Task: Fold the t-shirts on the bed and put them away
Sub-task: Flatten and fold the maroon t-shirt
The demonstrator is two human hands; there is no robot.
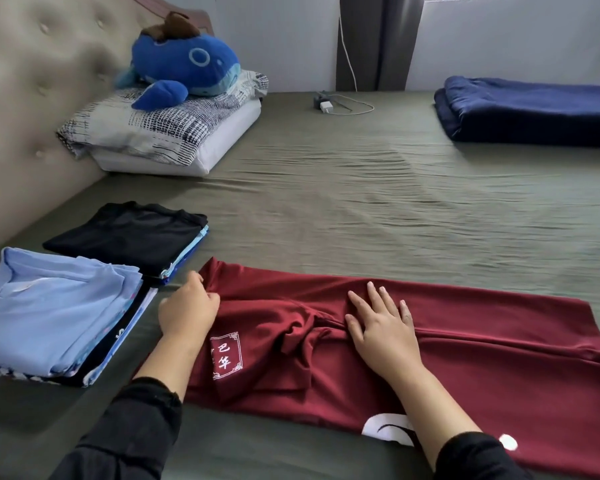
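A dark red t-shirt (430,344) lies spread lengthwise across the near side of the bed (361,188), partly folded into a long band, with a white square print near its left end and a white mark at its near edge. My left hand (187,310) is at the shirt's left end, its grip curled round the fabric edge there. My right hand (381,323) lies flat on the middle of the shirt, fingers straight and spread, its grip released and pressing down just beside a bunched fold of cloth.

To the left of the red shirt, two piles of folded t-shirts rest on the bed. The nearer pile (49,313) has a light blue shirt on top; the farther pile (129,233), just behind it, has a black shirt on top. Both piles sit apart from the red shirt, close to my left hand.

At the head of the bed, against the padded headboard (25,98), a blue whale toy (184,64) sits on a patterned pillow (146,129). A folded navy blanket (527,109) lies at the far right, and a charger with a white cable (326,105) rests near the wall.
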